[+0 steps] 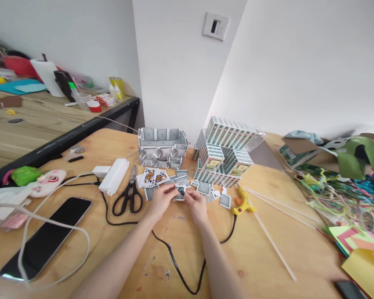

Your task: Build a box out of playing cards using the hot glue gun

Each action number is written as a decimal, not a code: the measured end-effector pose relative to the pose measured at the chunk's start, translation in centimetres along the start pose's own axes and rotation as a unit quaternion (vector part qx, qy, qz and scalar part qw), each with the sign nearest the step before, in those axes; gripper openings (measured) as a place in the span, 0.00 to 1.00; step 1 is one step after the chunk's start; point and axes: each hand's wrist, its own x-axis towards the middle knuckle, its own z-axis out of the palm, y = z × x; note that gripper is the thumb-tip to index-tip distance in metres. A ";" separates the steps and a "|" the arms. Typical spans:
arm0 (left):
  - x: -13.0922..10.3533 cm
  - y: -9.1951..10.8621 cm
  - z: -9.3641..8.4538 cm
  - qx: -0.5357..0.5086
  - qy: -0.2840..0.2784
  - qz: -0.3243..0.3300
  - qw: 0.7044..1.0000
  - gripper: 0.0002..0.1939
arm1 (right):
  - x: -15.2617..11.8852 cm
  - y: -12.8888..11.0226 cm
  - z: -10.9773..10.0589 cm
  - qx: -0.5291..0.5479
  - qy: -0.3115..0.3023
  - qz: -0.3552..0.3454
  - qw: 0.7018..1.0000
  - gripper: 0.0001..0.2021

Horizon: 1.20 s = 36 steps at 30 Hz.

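Observation:
Both hands meet over the middle of the table. My left hand (163, 199) and my right hand (195, 203) pinch a small playing card (179, 195) from its two sides, its patterned back showing. Dark nails cover part of it. Just beyond lie scattered patterned cards (182, 174) and face-up picture cards (156, 177). Behind them stands a box-like structure built of folded cards (163, 145). Right of it rise stacked card boxes (224, 149). Black-handled scissors (129, 195) rest left of my left hand, and a yellow glue gun (243, 203) lies right of my right hand.
A black cable (174, 257) loops across the table near my forearms. On the left are a phone (46, 236), a white power strip (114, 176) and white cords. Clear glue sticks (277, 249) lie right. Coloured paper (364, 265) and tangled string (339, 199) cover the right edge.

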 end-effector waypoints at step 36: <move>0.1 0.0 -0.8 0.081 -0.024 0.022 0.996 0.15 | 0.9 -0.2 0.0 -0.007 -0.018 0.035 0.999 0.14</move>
